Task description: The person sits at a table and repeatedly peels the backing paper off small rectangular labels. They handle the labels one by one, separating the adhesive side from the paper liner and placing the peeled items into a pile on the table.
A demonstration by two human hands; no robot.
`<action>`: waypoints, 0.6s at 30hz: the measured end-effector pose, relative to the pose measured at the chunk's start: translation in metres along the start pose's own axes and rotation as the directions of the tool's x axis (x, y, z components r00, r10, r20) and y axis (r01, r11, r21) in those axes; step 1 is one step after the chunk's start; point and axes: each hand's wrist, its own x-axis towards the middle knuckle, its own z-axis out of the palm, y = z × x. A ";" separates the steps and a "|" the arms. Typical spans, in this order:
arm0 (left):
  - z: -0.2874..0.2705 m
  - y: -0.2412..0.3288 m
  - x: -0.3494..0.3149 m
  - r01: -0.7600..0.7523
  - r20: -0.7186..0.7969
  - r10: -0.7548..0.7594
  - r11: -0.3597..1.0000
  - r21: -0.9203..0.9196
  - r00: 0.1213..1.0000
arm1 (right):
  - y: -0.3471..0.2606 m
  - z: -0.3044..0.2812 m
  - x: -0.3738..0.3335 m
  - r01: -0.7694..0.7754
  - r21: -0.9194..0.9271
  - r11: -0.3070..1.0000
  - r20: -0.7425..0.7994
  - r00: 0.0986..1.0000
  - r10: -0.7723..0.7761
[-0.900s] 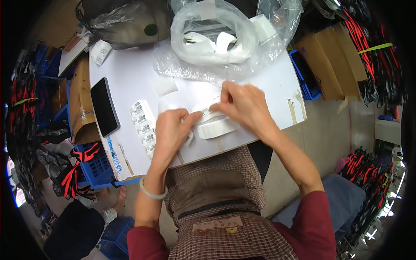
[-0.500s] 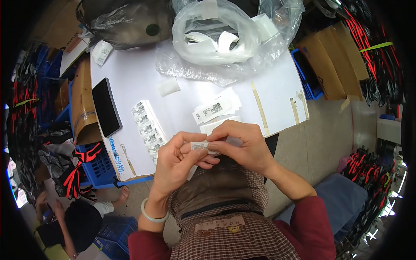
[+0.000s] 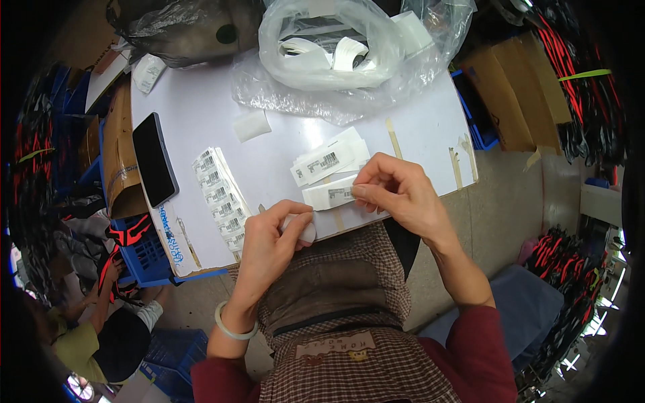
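My right hand (image 3: pixel 406 198) has thumb and fingers pinched on the end of a small barcode sticker (image 3: pixel 339 195), which lies against a white label (image 3: pixel 314 197) near the table's front edge. Lower left of it, my left hand (image 3: pixel 265 245) is closed, holding a piece of white paper (image 3: pixel 308 232) between thumb and fingers. Just beyond the right hand, a loose pile of white printed labels (image 3: pixel 327 161) lies fanned out. Left of these is a stack of barcode sticker strips (image 3: pixel 220 195).
A dark phone (image 3: pixel 156 161) lies on the white table (image 3: pixel 282 158). Behind stand a clear plastic bag (image 3: pixel 269 74) with label rolls and a black bag (image 3: pixel 181 33). Cardboard boxes and blue crates flank the table. Another person (image 3: pixel 111 336) works at the lower left.
My hands have come apart. The right hand has moved right and away from me, bringing the small sticker onto the white label. My left hand stays near the table edge with the paper.
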 end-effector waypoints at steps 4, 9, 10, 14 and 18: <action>0.003 0.013 0.022 -0.050 0.068 0.028 0.933 0.355 0.997 | 0.006 0.001 0.010 -0.001 -0.193 0.981 0.064 0.998 0.014; 0.008 0.004 0.031 -0.080 0.039 0.069 0.900 0.428 0.997 | 0.012 0.004 0.014 0.036 -0.289 0.956 0.042 0.999 -0.025; 0.009 0.004 0.031 -0.079 0.040 0.068 0.905 0.418 0.997 | 0.013 0.004 0.013 0.036 -0.287 0.957 0.036 0.999 -0.027; 0.009 0.005 0.031 -0.074 0.035 0.065 0.908 0.412 0.997 | 0.012 0.004 0.013 0.026 -0.294 0.955 0.024 1.000 -0.020; 0.010 0.004 0.032 -0.097 0.035 0.091 0.900 0.425 0.995 | 0.015 0.006 0.014 0.068 -0.317 0.946 0.009 0.998 -0.069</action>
